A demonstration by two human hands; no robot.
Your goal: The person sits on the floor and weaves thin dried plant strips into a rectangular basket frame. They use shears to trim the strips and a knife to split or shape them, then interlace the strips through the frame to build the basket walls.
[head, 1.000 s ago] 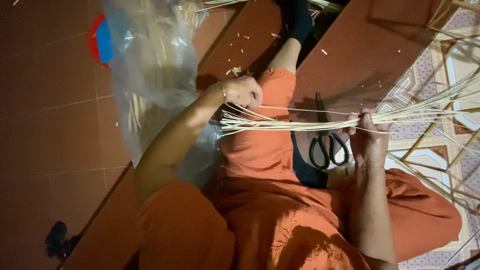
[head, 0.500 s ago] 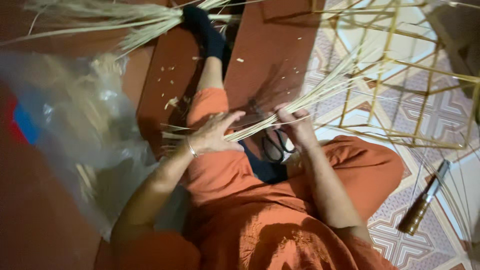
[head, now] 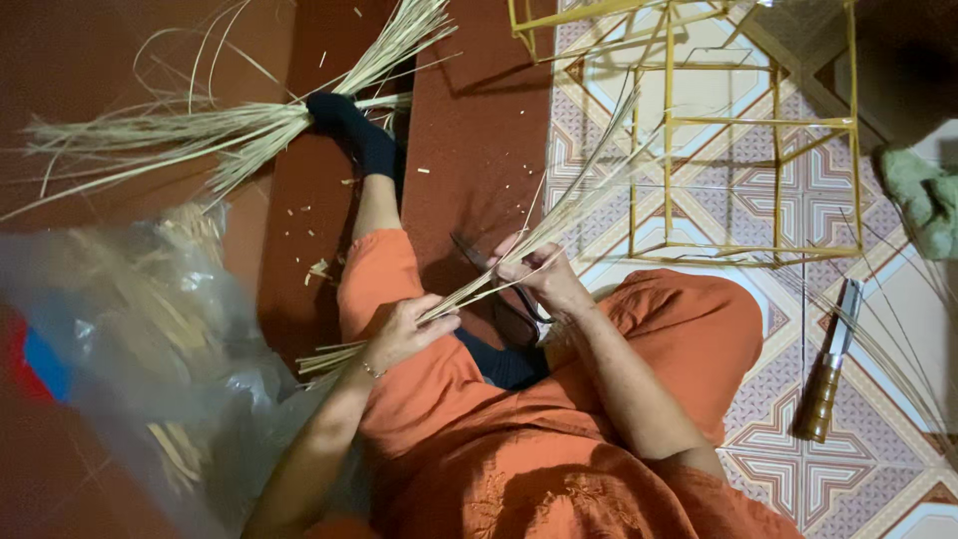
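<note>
The left hand point(head: 404, 334) is closed around the near end of a bundle of pale straw strips point(head: 519, 250), fingers wrapped over it above the orange-trousered thigh point(head: 389, 274). The right hand point(head: 544, 277) pinches the same bundle further along, fingers narrow on the strands. The bundle runs from the thigh up towards the yellow wire frame point(head: 738, 125). What appear to be scissors point(head: 499, 289) lie under the right hand, partly hidden. A wooden-handled knife point(head: 826, 374) lies well right of the thigh on the tiled floor point(head: 778, 469).

Risks, as judged: loose tips may snag the frame; strands may slip from the narrow pinch; the hidden blades sit close to the fingers.
</note>
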